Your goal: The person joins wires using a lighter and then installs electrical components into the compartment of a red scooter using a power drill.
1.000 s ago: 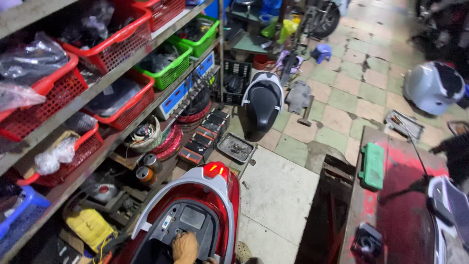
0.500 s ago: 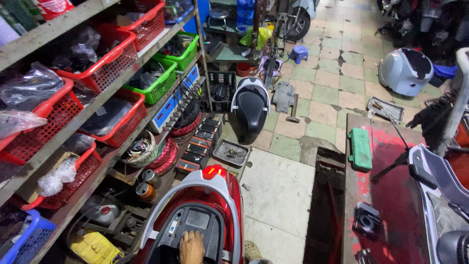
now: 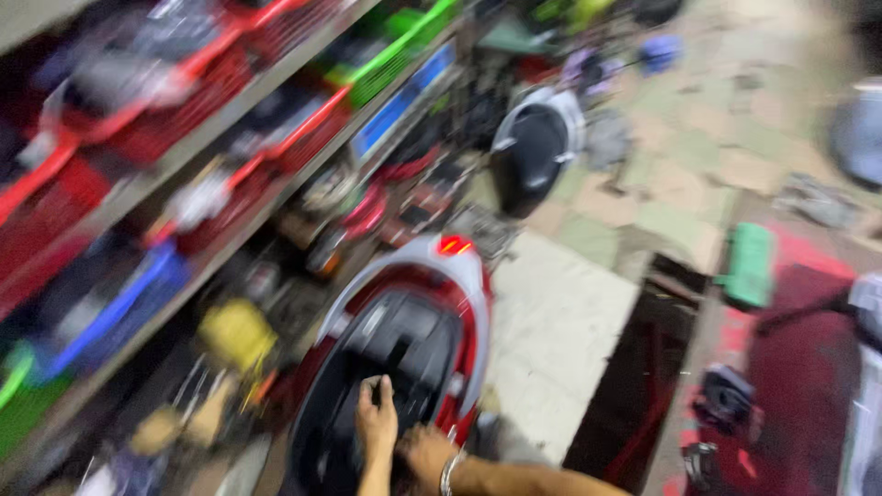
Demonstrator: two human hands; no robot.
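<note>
Both hands (image 3: pixel 378 424) inside scooter's open black bin (image 3: pixel 395 354); grip unclear, blurred; contents perhaps none.

Scooter body (image 3: pixel 459 285): glossy red and grey plastic
Underseat compartment (image 3: pixel 404 349): matt black plastic
Baskets (image 3: pixel 303 129): red plastic mesh
Floor (image 3: pixel 560 340): smooth tile

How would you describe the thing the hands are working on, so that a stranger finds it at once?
Beside the long shelf rack of red and green baskets stands a red and silver scooter with its dark under-seat compartment open. Both hands, left and right, reach into it. Its lit red tail lamp sets it apart from the black-and-white scooter body farther back.
</note>
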